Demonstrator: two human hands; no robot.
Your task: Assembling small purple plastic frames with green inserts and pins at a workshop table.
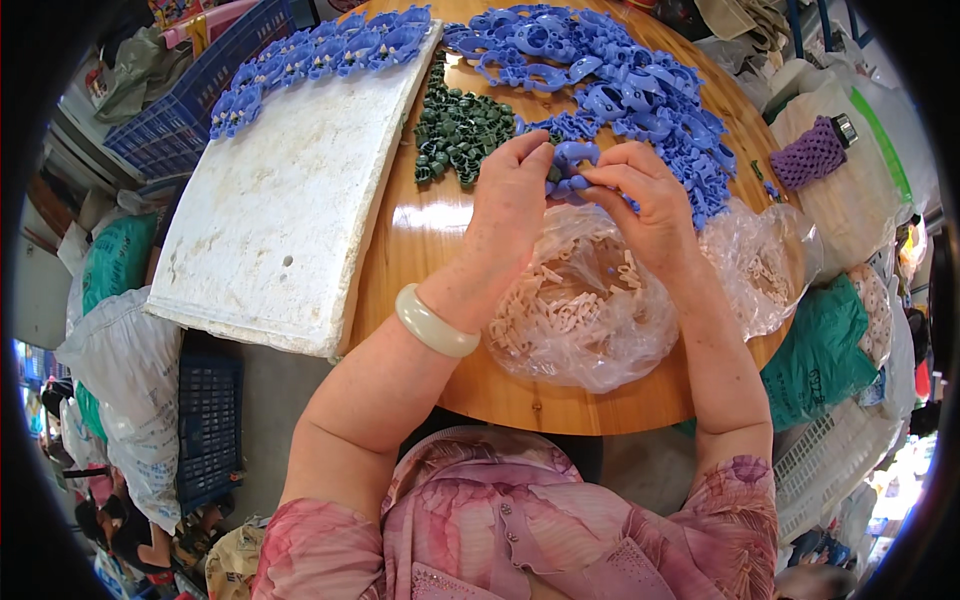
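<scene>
**One head-worn fisheye, looking steeply down**

Worn on the head, left of a side-by-side pair, tilted down over the round wooden counter (420, 230). Close in: left hand (510, 205) and right hand (645, 200) near frame centre, forearms entering from the lower edge. Upright, unmirrored. Straight edges bending toward the dark rim; floor clutter squeezed along both sides. Only this view to hand.

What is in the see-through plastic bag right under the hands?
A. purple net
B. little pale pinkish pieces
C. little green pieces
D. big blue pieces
B: the clear plastic bag below both hands holds small pale pinkish pieces, while the green pieces lie loose on the round wooden table farther up.
</scene>
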